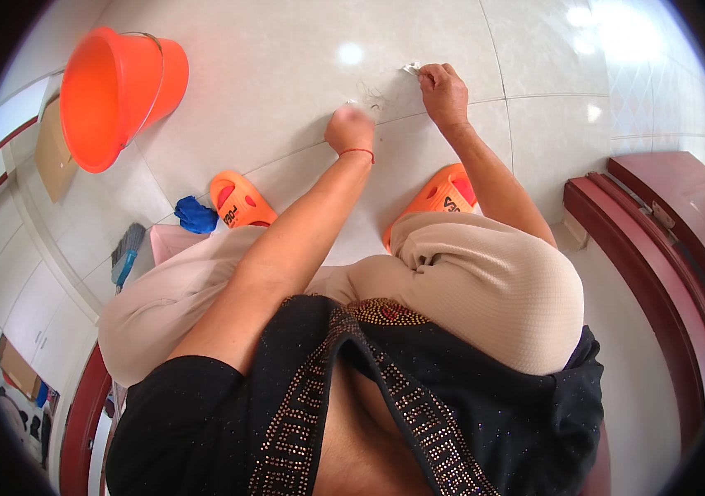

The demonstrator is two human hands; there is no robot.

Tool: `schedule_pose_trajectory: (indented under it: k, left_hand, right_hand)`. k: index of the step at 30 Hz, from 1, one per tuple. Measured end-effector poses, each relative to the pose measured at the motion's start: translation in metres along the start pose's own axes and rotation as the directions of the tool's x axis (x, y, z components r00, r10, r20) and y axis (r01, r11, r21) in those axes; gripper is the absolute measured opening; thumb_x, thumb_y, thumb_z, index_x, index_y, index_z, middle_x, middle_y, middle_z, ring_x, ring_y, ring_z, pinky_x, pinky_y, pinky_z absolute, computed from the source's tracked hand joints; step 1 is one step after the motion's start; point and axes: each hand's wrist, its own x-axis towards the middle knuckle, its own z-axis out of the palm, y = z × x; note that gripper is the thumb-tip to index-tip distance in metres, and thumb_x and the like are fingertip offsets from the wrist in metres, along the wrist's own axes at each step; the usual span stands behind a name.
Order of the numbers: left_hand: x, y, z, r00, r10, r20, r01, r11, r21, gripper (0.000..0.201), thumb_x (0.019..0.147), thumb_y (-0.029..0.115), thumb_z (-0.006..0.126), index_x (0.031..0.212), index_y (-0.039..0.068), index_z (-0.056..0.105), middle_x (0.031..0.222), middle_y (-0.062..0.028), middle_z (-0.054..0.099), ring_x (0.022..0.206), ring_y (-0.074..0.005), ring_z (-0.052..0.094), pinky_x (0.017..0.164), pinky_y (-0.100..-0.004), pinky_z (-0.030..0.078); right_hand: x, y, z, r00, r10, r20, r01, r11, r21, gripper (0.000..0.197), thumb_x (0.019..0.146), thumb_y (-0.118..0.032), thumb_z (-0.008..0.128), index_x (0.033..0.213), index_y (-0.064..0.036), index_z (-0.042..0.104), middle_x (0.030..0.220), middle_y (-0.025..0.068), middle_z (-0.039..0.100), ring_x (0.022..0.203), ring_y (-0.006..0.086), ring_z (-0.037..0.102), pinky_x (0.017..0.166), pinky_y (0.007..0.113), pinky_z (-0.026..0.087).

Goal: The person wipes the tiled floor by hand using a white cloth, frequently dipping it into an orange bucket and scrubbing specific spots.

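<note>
Both hands [445,95] are near the tiled floor [253,83], the right pinching a whitish scrap [411,69] (orange bucket [142,87] at left).

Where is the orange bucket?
In the head view, the orange bucket is at the upper left, partly overlapping the brown cardboard box and well left of the left hand.

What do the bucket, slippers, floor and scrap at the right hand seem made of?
Bucket: probably plastic, satin orange; smooth moulded wall.
Slippers: likely foam or rubber, matte; thick uppers with cut-outs.
Floor: probably glazed tile; glossy reflections, thin joints.
Scrap at the right hand: unclear; pale and shiny, perhaps film or foil.
</note>
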Motion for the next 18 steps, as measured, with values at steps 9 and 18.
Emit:
schedule_pose_trajectory:
  k: [9,18]
  left_hand:
    - [0.002,0.005,0.004,0.978,0.017,0.21,0.116,0.787,-0.605,0.029,0.084,0.004,0.042,0.103,-0.004,0.062,0.073,-0.0114,0.064,0.063,-0.0173,0.064,0.056,-0.0287,0.052]
    - [0.008,0.007,-0.051,0.894,0.415,0.171,-0.435,0.894,0.103,0.039,0.078,0.006,0.052,0.116,0.012,0.056,0.092,-0.0075,0.06,0.071,-0.0218,0.061,0.061,-0.0333,0.051]
  right_hand:
    - [-0.037,-0.03,0.03,0.977,-0.084,0.196,0.095,0.995,-0.044,0.011,0.084,-0.015,0.055,0.092,-0.0139,0.062,0.087,0.0068,0.06,0.076,0.0293,0.06,0.065,0.039,0.049]
    - [-0.054,-0.042,0.022,0.971,-0.206,0.12,0.214,0.975,-0.053,0.034,0.073,-0.02,0.068,0.101,-0.0068,0.054,0.096,0.0102,0.052,0.088,0.0293,0.054,0.072,0.039,0.047]
